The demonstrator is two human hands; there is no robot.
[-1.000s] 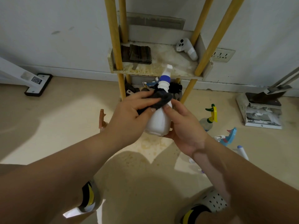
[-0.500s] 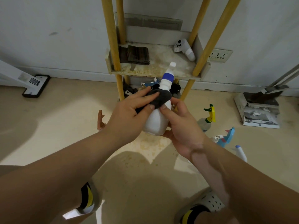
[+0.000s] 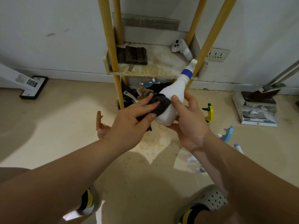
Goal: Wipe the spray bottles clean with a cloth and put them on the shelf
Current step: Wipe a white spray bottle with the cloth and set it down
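Note:
My right hand grips the base of a white spray bottle with a blue collar, tilted with its nozzle up to the right. My left hand presses a dark grey cloth against the bottle's left side, fingers fairly straight over the cloth. Behind them stands the shelf with yellow posts, its stained middle board level with the nozzle. More spray bottles lie on the floor at the right: a yellow-green one, a blue one and a white one. A brown one lies left of my left hand.
On the shelf board lie a folded dark cloth and a white controller. The bottom level holds jumbled dark items. A dustpan on papers sits at the right, a mop base at the left. The floor is stained below the bottle.
The bottle has tipped from nearly upright to leaning right, nozzle toward the shelf's right post. The cloth slid from the neck down to the bottle's side.

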